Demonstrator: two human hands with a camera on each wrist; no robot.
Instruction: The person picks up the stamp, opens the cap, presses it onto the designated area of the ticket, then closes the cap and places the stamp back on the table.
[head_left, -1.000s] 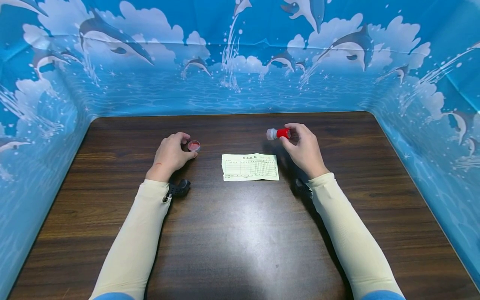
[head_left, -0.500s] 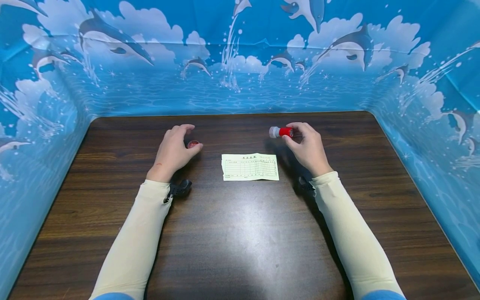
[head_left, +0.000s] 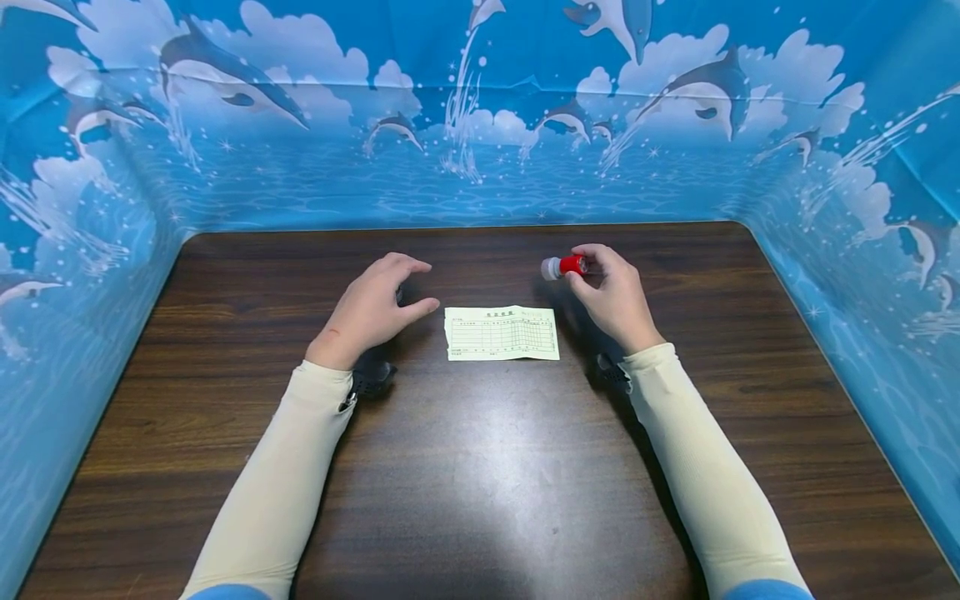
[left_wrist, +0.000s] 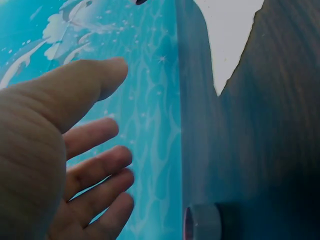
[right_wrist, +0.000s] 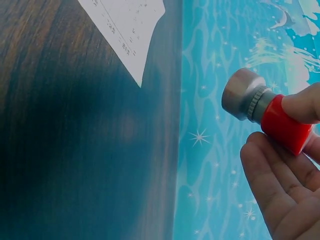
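Note:
My right hand (head_left: 613,298) pinches a red hand stamp (head_left: 574,265) by its red body, thumb on one side and fingers on the other. The stamp's clear round end points left, raised over the table; in the right wrist view this end (right_wrist: 241,95) looks wide and silvery. On the left, my left hand (head_left: 367,308) holds nothing, its thumb and fingers spread apart above the table. Beneath it is a small round clear cap (left_wrist: 206,222), pinkish inside, mostly hidden by the hand in the head view. A pale printed form (head_left: 502,333) lies between the hands.
The dark wooden table (head_left: 480,467) carries the form, which has a slight crease. A blue dolphin-print cloth (head_left: 480,183) stands around the back and sides. A black wrist camera (head_left: 372,379) sits under the left wrist.
My left hand has lifted from the small round cap, opened its fingers and moved right towards the form. My right hand has shifted slightly right, still holding the stamp.

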